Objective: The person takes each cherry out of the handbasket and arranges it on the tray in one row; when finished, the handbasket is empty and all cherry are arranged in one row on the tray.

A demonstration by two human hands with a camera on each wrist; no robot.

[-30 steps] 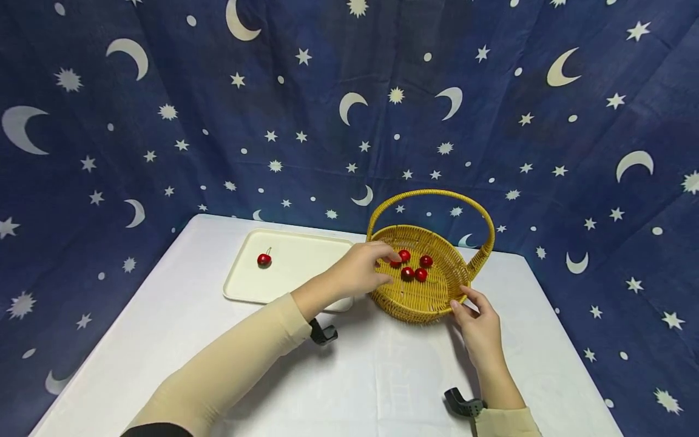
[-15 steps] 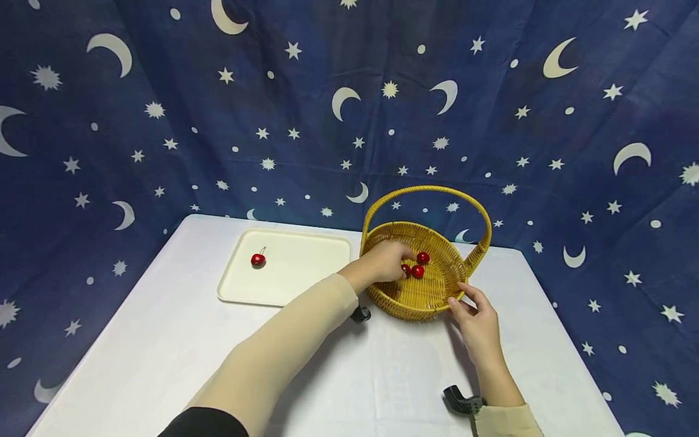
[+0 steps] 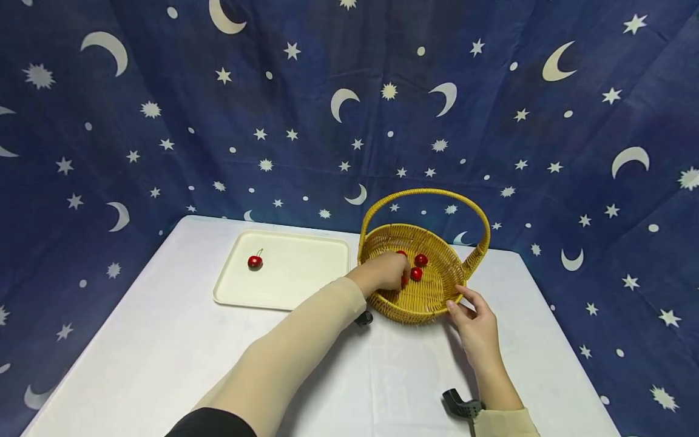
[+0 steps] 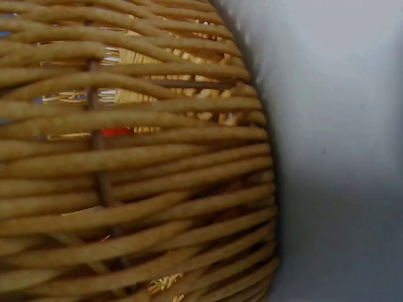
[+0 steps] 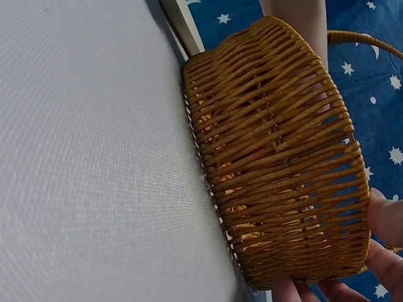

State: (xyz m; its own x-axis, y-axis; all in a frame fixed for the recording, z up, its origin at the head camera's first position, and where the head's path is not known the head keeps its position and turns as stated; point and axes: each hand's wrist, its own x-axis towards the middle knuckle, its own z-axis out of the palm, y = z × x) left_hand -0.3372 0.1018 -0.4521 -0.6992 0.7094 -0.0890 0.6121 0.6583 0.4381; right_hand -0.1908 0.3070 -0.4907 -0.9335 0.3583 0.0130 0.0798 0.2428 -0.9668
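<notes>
A yellow-brown wicker basket (image 3: 415, 315) with a tall arched handle stands on the table. My left hand (image 3: 386, 271) reaches over its left side, fingers curled down around a red cherry (image 3: 404, 281), which is mostly hidden by them. Two cherries (image 3: 418, 267) lie just right of those fingers, and another red cherry (image 3: 401, 252) peeks out behind the knuckles. With thumb and fingers my right hand (image 3: 476, 321) grips the basket's front right rim. In the left wrist view the basket's woven wall (image 4: 138, 151) fills much of the picture and hides the hand.
A cream tray (image 3: 295, 267) left of the basket carries a single cherry (image 3: 255, 262) with a stem. The table (image 3: 371, 376) has a white cover. Behind it hangs a dark blue cloth (image 3: 306, 109) with moons and stars.
My left hand has moved right and down, from above the basket's left rim into the basket, its fingers closing on a cherry. The right hand keeps its hold on the rim.
</notes>
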